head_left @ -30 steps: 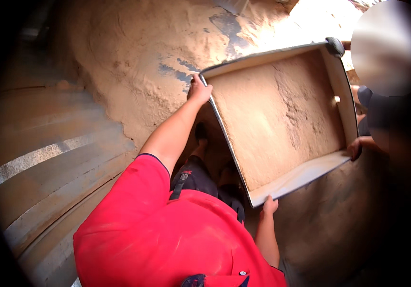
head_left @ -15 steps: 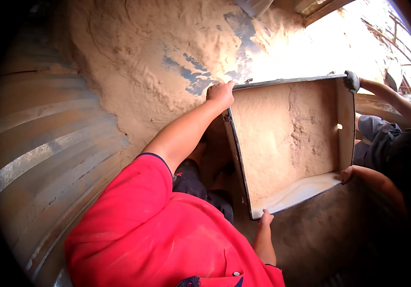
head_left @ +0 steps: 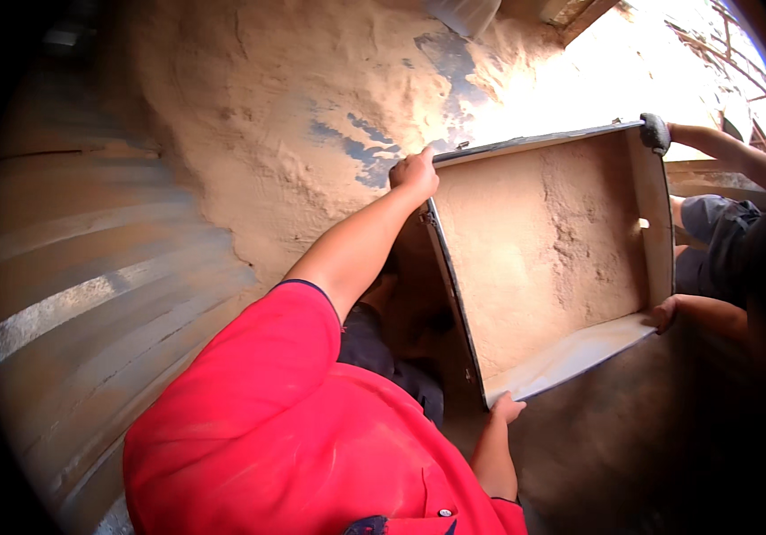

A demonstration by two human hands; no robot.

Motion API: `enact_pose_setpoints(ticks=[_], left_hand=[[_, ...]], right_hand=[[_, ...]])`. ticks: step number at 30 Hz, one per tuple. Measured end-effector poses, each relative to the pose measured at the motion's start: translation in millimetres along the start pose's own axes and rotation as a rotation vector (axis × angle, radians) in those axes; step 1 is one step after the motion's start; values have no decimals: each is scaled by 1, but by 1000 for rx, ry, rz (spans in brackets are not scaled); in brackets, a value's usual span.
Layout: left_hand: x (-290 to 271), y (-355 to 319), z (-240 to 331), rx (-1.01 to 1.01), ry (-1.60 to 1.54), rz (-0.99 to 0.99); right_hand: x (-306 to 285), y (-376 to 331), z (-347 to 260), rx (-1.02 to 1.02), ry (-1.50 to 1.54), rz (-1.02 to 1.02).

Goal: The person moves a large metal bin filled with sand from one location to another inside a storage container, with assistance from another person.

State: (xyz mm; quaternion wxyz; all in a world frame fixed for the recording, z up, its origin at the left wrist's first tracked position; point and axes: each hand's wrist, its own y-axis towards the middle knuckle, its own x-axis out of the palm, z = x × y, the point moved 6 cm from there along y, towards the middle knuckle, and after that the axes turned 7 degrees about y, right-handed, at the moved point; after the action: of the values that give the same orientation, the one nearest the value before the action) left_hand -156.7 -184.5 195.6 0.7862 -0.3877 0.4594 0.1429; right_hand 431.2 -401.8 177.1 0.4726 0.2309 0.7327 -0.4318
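A large rectangular framed sieve tray (head_left: 663, 214) holds a layer of brown sand (head_left: 539, 254). My left hand (head_left: 415, 171) grips the tray's far near-side corner. My right hand (head_left: 506, 409) grips its near corner by the pale lower edge. Across the tray a second person holds the opposite side: a gloved hand (head_left: 655, 132) on the top corner and a bare hand (head_left: 665, 314) on the lower corner. The tray is tilted, carried between us above the ground.
A big heap of sand (head_left: 276, 125) lies ahead and to the left, with blue-grey patches showing through. A curved corrugated metal wall (head_left: 71, 294) runs along the left. Dark ground (head_left: 632, 446) lies under the tray at right. Bright daylight falls at the top right.
The tray has shifted right and turned slightly in view. The other person's arms have come more into sight. Both my hands keep their hold on the same corners.
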Motion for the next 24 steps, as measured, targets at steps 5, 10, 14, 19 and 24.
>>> enact_pose_setpoints(ticks=[5, 10, 14, 19, 24], left_hand=[[7, -8, 6, 19, -39, 62], [20, -4, -6, 115, -154, 167], [27, -3, 3, 153, -83, 190], [22, -7, -2, 138, -76, 216], [25, -11, -8, -10, -36, 177]], right_hand=[[-1, 1, 10, -53, 23, 186], [-3, 10, 7, -134, 95, 151], [-4, 24, 17, -231, 188, 179], [-10, 13, 5, -196, 172, 142], [-4, 14, 12, -231, 212, 149]])
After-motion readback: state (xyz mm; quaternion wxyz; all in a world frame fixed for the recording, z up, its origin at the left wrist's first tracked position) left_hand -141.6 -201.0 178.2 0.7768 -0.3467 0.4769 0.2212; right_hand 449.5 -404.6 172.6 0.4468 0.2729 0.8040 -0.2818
